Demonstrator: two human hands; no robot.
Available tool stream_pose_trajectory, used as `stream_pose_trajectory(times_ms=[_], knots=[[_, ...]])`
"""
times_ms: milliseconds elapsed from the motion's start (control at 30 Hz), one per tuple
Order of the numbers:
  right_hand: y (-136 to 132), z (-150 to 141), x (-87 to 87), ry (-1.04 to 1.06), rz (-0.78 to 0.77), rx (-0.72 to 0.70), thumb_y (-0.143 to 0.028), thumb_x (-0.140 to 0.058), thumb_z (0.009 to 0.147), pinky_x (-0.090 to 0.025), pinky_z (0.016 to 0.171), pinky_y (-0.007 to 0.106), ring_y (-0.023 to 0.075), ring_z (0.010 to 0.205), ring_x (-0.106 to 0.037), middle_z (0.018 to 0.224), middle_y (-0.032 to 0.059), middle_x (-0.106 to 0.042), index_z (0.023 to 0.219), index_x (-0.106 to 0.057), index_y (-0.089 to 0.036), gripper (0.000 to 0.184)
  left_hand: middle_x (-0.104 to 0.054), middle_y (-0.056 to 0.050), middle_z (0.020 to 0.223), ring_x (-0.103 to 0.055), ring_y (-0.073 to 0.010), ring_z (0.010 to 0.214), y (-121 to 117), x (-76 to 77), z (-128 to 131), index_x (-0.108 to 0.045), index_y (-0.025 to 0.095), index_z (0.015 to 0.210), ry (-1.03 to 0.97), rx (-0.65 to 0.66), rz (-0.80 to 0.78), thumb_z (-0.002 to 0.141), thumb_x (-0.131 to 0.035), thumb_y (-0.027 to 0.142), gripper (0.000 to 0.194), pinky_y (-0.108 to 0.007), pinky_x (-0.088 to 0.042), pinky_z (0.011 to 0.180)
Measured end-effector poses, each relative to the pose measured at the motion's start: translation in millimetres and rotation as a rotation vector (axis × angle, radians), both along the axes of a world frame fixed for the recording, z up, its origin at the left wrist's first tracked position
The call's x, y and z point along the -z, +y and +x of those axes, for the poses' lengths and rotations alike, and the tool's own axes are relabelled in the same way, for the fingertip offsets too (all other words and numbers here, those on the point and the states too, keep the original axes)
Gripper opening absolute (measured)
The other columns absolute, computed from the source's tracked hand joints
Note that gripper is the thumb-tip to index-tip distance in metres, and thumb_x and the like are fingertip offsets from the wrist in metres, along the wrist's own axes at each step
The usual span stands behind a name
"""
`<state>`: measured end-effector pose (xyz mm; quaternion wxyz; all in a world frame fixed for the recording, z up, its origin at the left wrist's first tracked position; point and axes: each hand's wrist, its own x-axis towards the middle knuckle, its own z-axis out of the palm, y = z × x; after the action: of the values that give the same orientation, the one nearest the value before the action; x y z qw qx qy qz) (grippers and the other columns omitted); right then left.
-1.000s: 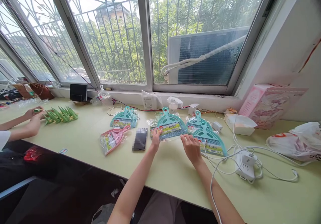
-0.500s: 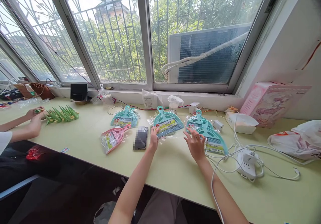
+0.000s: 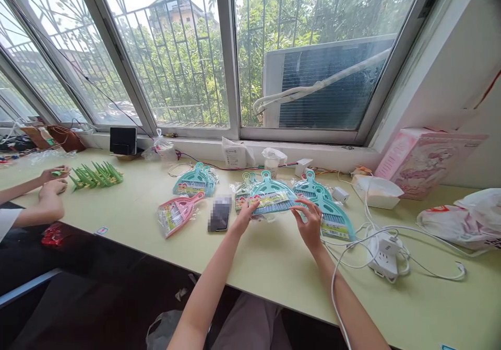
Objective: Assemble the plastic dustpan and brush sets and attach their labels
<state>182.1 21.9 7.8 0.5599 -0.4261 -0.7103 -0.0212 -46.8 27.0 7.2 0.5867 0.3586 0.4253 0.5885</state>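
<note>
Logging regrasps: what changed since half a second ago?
The held teal dustpan pack swung rightward. The right hand, then clear of it, now pinches its right corner; the left hand kept its grip on the left side. The pink dustpan pack and phone stayed put.

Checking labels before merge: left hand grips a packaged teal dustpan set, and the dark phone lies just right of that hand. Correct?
Not quite: the dark phone lies just left of the left hand, as the head view shows. That hand does grip a packaged teal dustpan set.
</note>
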Motion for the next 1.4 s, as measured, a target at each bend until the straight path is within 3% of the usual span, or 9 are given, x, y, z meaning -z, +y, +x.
stream_pose_trajectory(times_ms=[167,333,467,633,800,900,1100,1267,1400], knots=[[1.9,-0.1,4.3,0.066,-0.096,-0.108,-0.034,-0.043,0.097,-0.035,0.102,0.043,0.0236,0.105,-0.065,0.101,0.0061,-0.074,0.084,-0.060,-0.025,0.023,-0.070,-0.012,0.094,-0.067,-0.0176,0.061,-7.0,-3.8,-2.1,-0.053,0.012,0.116,0.163,0.211,0.043,0.081,-0.069,0.031,0.043,-0.025,-0.047,0.057],[-0.9,0.2,8.1,0.013,-0.111,0.035,-0.032,-0.041,0.098,-0.033,0.096,0.041,0.0236,0.096,-0.065,0.098,0.0063,-0.074,0.084,-0.058,-0.023,0.024,-0.071,-0.014,0.100,-0.072,-0.0215,0.069,-11.6,-5.8,-5.0,-0.053,0.013,0.117,0.168,0.363,0.020,0.078,-0.073,0.036,0.049,-0.028,-0.051,0.061],[2.6,3.5,8.7,0.007,-0.037,0.081,-0.035,-0.044,0.098,-0.029,0.103,0.043,0.0242,0.104,-0.063,0.103,0.0060,-0.074,0.082,-0.061,-0.023,0.026,-0.070,-0.012,0.102,-0.073,-0.0204,0.071,-10.4,-2.2,-4.7,-0.051,0.016,0.119,0.169,0.372,0.022,0.077,-0.075,0.037,0.052,-0.029,-0.054,0.066],[9.2,4.9,14.0,0.036,-0.048,0.088,-0.039,-0.050,0.096,-0.034,0.102,0.042,0.0216,0.087,-0.065,0.087,0.0026,-0.074,0.087,-0.069,-0.023,0.026,-0.067,-0.015,0.115,-0.073,-0.0202,0.073,-9.8,1.9,-3.6,-0.037,0.015,0.138,0.190,0.390,0.023,0.078,-0.074,0.035,0.073,-0.031,-0.055,0.069],[11.0,4.3,15.2,0.098,-0.067,0.149,-0.046,-0.053,0.093,-0.038,0.097,0.046,0.0286,0.110,-0.056,0.115,0.0084,-0.068,0.087,-0.074,-0.024,0.031,-0.058,-0.019,0.132,-0.073,-0.0198,0.071,-14.0,-2.9,-2.7,-0.028,0.020,0.147,0.223,0.428,0.104,0.079,-0.072,0.036,0.082,-0.030,-0.054,0.065],[13.7,6.1,14.3,0.228,-0.117,0.087,-0.052,-0.058,0.088,-0.043,0.091,0.044,0.0292,0.113,-0.055,0.120,0.0098,-0.063,0.086,-0.076,-0.024,0.033,-0.055,-0.021,0.136,-0.073,-0.0190,0.070,-17.0,-7.3,-0.5,-0.022,0.023,0.150,0.235,0.439,0.137,0.080,-0.071,0.037,0.087,-0.028,-0.052,0.062],[19.0,5.7,19.0,0.487,-0.345,-0.058,-0.056,-0.065,0.079,-0.049,0.073,0.036,0.0262,0.098,-0.063,0.123,0.0111,-0.065,0.087,-0.077,-0.022,0.037,-0.054,-0.021,0.136,-0.073,-0.0192,0.071,-19.7,-12.9,2.5,-0.020,0.022,0.149,0.281,0.455,0.153,0.081,-0.070,0.039,0.086,-0.027,-0.050,0.060],[19.8,5.1,20.1,0.611,-0.503,-0.150,-0.058,-0.069,0.073,-0.054,0.076,0.038,0.0293,0.107,-0.063,0.132,0.0102,-0.063,0.101,-0.077,-0.024,0.045,-0.056,-0.020,0.135,-0.072,-0.0213,0.073,-19.6,-13.2,0.3,-0.018,0.023,0.149,0.305,0.459,0.179,0.081,-0.068,0.039,0.086,-0.027,-0.048,0.060],[19.7,6.7,16.3,0.605,-0.578,-0.245,-0.056,-0.070,0.073,-0.056,0.083,0.041,0.0292,0.107,-0.065,0.123,0.0083,-0.069,0.118,-0.071,-0.025,0.055,-0.056,-0.021,0.135,-0.072,-0.0247,0.072,-19.2,-12.6,-1.4,-0.017,0.022,0.151,0.322,0.450,0.185,0.081,-0.068,0.038,0.088,-0.028,-0.047,0.060]])
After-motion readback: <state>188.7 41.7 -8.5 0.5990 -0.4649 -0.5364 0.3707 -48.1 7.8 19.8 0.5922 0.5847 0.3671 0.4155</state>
